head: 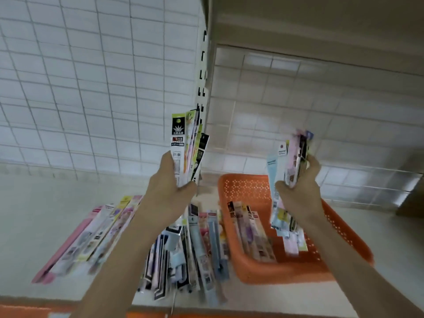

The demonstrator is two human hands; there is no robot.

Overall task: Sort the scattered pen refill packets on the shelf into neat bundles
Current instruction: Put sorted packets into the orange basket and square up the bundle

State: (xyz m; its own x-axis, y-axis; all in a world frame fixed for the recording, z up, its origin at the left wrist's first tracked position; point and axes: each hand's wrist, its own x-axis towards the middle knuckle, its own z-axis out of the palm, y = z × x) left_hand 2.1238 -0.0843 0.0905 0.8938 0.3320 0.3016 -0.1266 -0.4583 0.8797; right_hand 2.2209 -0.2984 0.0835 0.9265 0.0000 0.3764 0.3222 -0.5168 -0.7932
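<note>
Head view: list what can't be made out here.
- Packets in the right hand: motion blur smears their print.
- Middle pile on the shelf: the left forearm covers part of it.
- Orange basket: the right forearm hides part of its contents.
- Packet count in the left hand: they overlap.

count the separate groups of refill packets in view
5: bunch in left hand, bunch in right hand, pink row on shelf left, heap at centre, few inside orange basket. More may be hidden.
</note>
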